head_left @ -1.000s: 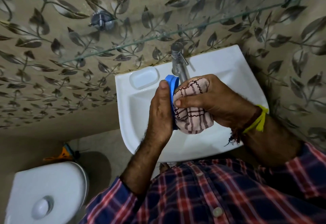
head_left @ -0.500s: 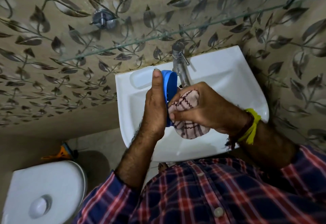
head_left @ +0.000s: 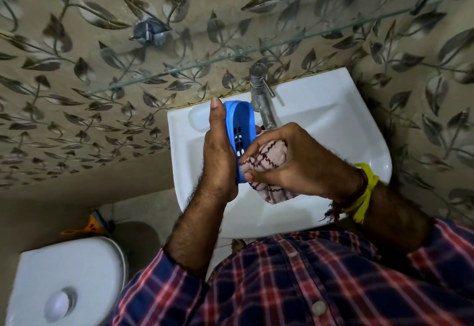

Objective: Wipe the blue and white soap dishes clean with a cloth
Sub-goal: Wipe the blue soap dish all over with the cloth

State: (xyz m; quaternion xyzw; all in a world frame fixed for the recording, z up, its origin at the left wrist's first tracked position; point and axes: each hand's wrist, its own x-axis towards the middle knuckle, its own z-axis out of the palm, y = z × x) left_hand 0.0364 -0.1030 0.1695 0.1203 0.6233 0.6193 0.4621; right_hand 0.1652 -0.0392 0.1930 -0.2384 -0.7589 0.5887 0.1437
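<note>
the blue soap dish (head_left: 239,130) is held on edge above the white basin (head_left: 333,125), just in front of the metal tap (head_left: 261,100). it is gripped by the left hand (head_left: 218,154), with the thumb laid along its back rim and the fingers hidden behind it, so that the slotted inner face is turned toward the right. a checked cloth (head_left: 269,164) is bunched in the right hand (head_left: 295,161), whose fingers are curled round it, and the cloth is pressed against the lower part of the dish's inner face. the white soap dish (head_left: 198,118) is seen on the basin's back left corner, partly hidden behind the left hand. a yellow band (head_left: 364,192) is worn on the right wrist. a glass shelf (head_left: 230,56) is fixed to the leaf-patterned wall above the basin, and a white toilet cistern (head_left: 64,282) is seen at lower left.
</note>
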